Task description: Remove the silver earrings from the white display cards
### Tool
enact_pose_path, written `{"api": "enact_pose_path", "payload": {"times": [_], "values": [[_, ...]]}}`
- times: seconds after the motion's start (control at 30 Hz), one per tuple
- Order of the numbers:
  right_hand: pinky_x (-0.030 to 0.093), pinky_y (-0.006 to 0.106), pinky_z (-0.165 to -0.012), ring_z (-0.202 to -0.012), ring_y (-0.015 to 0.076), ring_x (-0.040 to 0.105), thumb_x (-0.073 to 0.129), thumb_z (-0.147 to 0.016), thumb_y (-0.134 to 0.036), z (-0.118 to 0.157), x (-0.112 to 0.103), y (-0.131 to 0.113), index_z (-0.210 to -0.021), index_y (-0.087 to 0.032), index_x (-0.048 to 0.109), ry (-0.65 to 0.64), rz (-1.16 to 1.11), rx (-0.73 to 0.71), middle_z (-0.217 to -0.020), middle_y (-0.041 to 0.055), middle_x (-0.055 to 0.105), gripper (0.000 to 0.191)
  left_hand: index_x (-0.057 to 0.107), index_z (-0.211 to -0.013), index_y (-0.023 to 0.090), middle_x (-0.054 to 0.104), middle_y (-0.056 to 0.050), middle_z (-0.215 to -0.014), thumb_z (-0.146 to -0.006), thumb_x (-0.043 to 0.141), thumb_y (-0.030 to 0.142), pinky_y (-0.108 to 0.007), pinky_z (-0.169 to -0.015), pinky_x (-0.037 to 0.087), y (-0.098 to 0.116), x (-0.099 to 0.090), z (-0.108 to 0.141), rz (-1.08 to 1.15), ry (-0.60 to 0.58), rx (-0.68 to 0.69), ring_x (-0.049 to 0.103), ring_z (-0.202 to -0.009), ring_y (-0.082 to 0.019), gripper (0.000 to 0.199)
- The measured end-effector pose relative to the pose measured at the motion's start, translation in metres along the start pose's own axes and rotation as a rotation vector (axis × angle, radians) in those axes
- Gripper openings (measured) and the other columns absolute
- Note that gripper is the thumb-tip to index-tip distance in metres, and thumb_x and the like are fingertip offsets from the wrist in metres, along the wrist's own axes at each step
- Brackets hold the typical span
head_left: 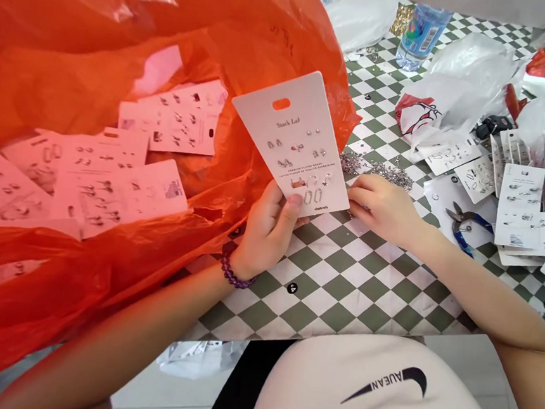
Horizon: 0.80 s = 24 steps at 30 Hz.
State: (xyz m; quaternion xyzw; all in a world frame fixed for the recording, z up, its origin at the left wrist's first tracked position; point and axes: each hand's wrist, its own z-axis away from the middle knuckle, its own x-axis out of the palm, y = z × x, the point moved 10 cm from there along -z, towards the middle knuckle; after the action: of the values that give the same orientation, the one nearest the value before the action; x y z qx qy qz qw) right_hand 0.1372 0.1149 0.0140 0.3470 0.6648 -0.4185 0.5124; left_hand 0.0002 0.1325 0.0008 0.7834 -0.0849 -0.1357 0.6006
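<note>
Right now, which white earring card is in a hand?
The white cardboard card printed "Stack Lab", held in the left hand; the others lie mostly in the orange plastic bag or on the checkered table.

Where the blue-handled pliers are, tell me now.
In the head view, the blue-handled pliers lie toward the right side, right of the right hand and immediately left of the piled earring cards.

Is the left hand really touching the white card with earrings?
Touching: the head view shows the left hand holding the card, its thumb over the front near the bottom.
</note>
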Motion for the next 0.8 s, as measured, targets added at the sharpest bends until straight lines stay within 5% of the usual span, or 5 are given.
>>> {"api": "enact_pose_path", "payload": {"times": [0.17,0.47,0.67,0.8], "values": [[0.029,0.028,-0.051,-0.073,0.0172,0.053,0.056,-0.088,-0.027,0.011,-0.004,-0.002,-0.078,-0.015,0.067,0.001,0.161,0.013,-0.076,0.004,0.062,0.019,0.054,-0.105,0.019,0.061,-0.006,-0.085,-0.091,0.045,0.044,-0.022,-0.047,0.048,-0.001,0.001,0.0,0.022,-0.011,-0.009,0.057,-0.058,-0.012,0.03],[0.026,0.029,-0.049,-0.06,0.0151,0.047,0.047,-0.086,-0.012,0.012,-0.007,-0.018,-0.06,-0.015,0.06,0.081,0.354,-0.008,-0.061,0.0042,0.058,0.029,0.057,-0.108,0.018,0.062,-0.007,-0.1,-0.089,0.051,0.042,-0.021,-0.053,0.051,-0.006,0.002,0.002,0.06,-0.015,-0.059,0.061,-0.073,-0.014,0.031],[0.04,0.025,-0.051,-0.063,0.0126,0.055,0.052,-0.084,-0.014,0.027,-0.057,-0.017,-0.073,-0.015,0.064,0.313,-0.081,0.042,-0.069,0.0021,0.063,0.016,0.06,-0.102,0.017,0.065,-0.006,-0.087,-0.086,0.056,0.039,-0.023,-0.051,0.051,-0.008,0.009,0.003,0.128,-0.083,-0.112,0.062,-0.065,-0.015,0.027],[0.046,0.023,-0.055,-0.063,0.0114,0.057,0.053,-0.085,-0.014,0.022,-0.072,-0.037,-0.076,-0.015,0.063,0.371,-0.306,-0.041,-0.072,0.0028,0.063,0.014,0.062,-0.094,0.016,0.064,-0.003,-0.074,-0.086,0.057,0.035,-0.023,-0.051,0.049,-0.003,0.013,0.003,0.043,-0.134,-0.095,0.06,-0.057,-0.013,0.021]]}}
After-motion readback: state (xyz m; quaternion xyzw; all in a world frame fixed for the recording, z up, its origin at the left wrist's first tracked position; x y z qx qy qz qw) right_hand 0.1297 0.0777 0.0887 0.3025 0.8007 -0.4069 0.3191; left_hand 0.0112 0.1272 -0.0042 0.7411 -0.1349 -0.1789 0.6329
